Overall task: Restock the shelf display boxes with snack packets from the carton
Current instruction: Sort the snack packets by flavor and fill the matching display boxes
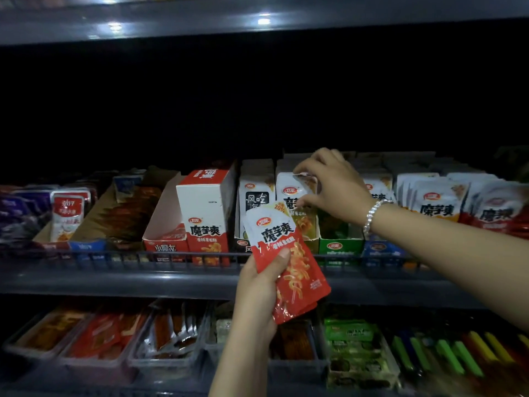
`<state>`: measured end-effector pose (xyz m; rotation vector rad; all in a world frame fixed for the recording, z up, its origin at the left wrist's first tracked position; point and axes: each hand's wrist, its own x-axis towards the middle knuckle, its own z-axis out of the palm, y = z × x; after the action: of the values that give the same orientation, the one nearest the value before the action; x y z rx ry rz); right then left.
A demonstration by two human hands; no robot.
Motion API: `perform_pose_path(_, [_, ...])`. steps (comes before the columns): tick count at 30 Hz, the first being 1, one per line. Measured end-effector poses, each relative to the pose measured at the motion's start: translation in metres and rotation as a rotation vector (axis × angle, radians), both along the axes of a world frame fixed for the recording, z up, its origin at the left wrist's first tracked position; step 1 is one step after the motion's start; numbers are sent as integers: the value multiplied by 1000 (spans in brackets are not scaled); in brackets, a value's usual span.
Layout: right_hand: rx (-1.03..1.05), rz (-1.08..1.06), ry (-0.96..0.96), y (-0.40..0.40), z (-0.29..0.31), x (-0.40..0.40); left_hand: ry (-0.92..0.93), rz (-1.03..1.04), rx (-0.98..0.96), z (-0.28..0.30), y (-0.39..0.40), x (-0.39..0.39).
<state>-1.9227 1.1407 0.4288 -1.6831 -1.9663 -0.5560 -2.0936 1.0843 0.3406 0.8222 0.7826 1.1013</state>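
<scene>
Left hand (pixel 259 285) clutches red snack packets (pixel 289 262) | right hand (pixel 329 183) at 1 o'clock pinches white packet (pixel 292 186) (top edge) in green display box (pixel 340 245)

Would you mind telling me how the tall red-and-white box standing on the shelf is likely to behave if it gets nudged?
The tall red-and-white box stands upright on its narrow end, so it probably tips easily. It looks like thin card, likely light and easily dented. The wire rail along the shelf front may stop it sliding off, though it reaches only the box's base.
</scene>
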Motion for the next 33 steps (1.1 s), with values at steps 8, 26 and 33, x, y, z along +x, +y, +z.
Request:
perform_pose_path(8, [-501,207,226,-45,25,12,193,-59,241,3,-7,19])
perform_pose_path(26, [-362,48,951,-161,3,108,364,-132,489,33,-59,116])
perform_pose_path(33, [-311,84,1156,-193,-38,145,343,-138,484,42,-66,171])
